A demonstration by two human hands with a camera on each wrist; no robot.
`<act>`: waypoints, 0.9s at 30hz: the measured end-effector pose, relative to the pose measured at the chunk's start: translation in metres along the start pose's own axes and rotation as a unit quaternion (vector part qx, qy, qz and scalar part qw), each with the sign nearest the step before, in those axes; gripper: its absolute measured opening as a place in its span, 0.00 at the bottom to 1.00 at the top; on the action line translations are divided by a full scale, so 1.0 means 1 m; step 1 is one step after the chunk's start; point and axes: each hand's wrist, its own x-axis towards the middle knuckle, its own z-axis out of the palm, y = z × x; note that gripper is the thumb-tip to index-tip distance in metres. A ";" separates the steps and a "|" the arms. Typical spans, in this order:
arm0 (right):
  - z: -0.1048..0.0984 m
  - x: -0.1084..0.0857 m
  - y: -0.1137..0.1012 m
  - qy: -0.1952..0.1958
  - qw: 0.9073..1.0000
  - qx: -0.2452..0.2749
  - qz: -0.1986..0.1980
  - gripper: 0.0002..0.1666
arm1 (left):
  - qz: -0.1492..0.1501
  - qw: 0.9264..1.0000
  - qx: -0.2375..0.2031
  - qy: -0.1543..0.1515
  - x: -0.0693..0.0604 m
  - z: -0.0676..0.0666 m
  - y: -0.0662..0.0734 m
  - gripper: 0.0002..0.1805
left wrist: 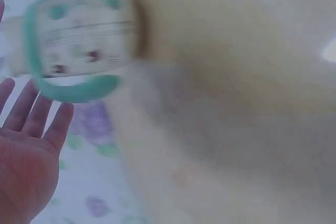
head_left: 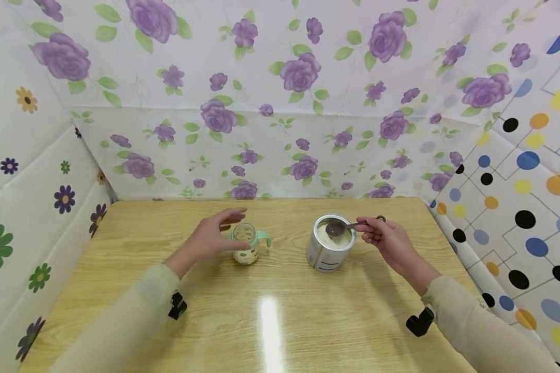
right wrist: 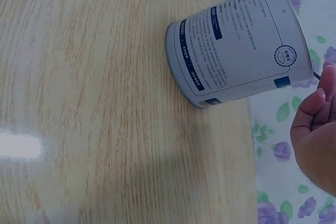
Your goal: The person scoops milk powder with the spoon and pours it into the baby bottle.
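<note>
A clear glass jar with mint-green handles (head_left: 245, 254) stands on the table, its side print visible in the left wrist view on the jar (left wrist: 86, 38). Around its left side, the left hand (head_left: 210, 237) is spread, fingers behind and thumb in front; contact is unclear. In the left wrist view that hand (left wrist: 31, 150) has its fingers extended. The right hand (head_left: 392, 243) pinches the handle of a dark spoon (head_left: 336, 228), whose bowl is over the mouth of a white can (head_left: 326, 257) of pale powder. Beside the can (right wrist: 236, 45) is the right hand (right wrist: 317, 135), fingers curled.
The wooden table (head_left: 214, 321) reaches a purple-flowered cloth (head_left: 270, 145) at the back. Patterned cloths hang at the left (head_left: 23, 207) and right (head_left: 508, 207). A bright reflection lies on the table front. Small black devices sit at both wrists.
</note>
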 end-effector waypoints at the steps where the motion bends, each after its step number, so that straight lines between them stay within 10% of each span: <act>1: 0.000 0.000 0.000 0.001 1.000 0.000 -0.001 0.22 | 0.011 1.000 0.004 -0.003 0.004 -0.002 0.008 0.52; 12: -0.001 -0.003 0.000 0.012 1.000 -0.020 -0.017 0.21 | 0.083 0.994 0.042 -0.054 0.046 0.033 0.085 0.56; 27: 0.014 -0.006 -0.005 0.048 0.977 -0.197 -0.068 0.31 | 0.004 0.999 0.013 -0.052 0.063 0.114 0.087 0.65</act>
